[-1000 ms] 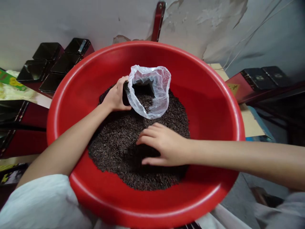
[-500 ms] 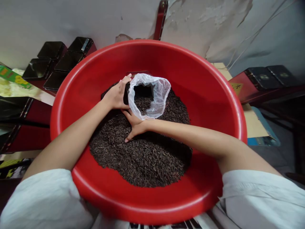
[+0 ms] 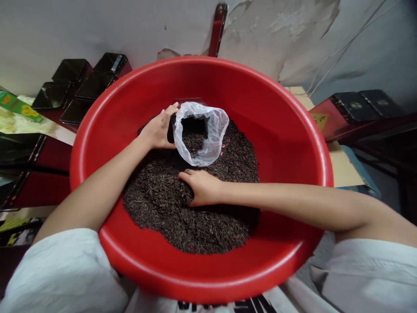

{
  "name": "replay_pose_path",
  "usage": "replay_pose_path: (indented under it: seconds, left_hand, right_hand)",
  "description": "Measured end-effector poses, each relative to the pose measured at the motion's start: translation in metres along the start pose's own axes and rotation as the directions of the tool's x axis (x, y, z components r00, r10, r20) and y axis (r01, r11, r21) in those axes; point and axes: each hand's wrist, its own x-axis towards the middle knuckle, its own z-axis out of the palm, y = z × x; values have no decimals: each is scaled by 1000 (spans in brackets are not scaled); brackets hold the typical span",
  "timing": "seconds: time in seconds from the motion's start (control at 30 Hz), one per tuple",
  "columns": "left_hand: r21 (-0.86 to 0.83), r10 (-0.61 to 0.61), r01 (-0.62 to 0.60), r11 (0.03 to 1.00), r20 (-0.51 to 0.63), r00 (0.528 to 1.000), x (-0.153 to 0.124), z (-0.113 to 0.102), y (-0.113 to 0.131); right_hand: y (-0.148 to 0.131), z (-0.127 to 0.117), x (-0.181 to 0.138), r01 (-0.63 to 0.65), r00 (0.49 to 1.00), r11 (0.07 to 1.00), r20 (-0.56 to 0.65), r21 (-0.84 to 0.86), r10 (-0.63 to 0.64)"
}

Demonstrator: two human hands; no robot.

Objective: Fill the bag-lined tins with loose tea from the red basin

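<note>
A large red plastic basin [image 3: 293,130] holds a heap of dark, dry loose tea leaves [image 3: 192,230]. Standing in the heap is a dark tin lined with a clear plastic bag [image 3: 216,130], its mouth open towards me and some leaves inside. My left hand [image 3: 159,130] grips the tin's left side, fingers along the far edge and thumb at the near edge. Just in front of the tin, my right hand [image 3: 205,188] curls into the leaves; its fingertips are partly buried.
Black-topped red tins [image 3: 73,71] stand left of the basin, beside a green box [image 3: 19,106]. More tins [image 3: 355,106] and a piece of cardboard [image 3: 345,167] are on the right. Behind the basin rises a wall with peeling paint [image 3: 276,26], a narrow red tin [image 3: 217,30] against it.
My right hand has moved back towards me and right, away from the bag's near edge, its spread fingers now curled into the leaves. My left hand stays on the tin.
</note>
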Motion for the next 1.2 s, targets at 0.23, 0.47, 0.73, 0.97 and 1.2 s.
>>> replay_pose_path:
  seconds: [0.23,0.47,0.73,0.97,1.2]
  left_hand:
    - [-16,-43,43,999,-3,999,0,-3,6]
    - [10,25,-24,1000,-33,999,1,2,-1]
    - [-30,-7,5,1000,-50,999,2,0,4]
    - [-49,-50,49,998,-27,998,2,-11,13]
    - [-97,-170,165,982,-50,984,3,-11,15]
  right_hand:
    - [3,-14,-39,-267,963,873,154,408,223]
    - [2,-53,-43,-382,892,245,286,891,350]
    - [9,-97,-4,-40,852,254,-100,966,513]
    - [31,-90,52,185,589,408,-433,894,682]
    - [16,-91,17,33,712,820,-589,572,383]
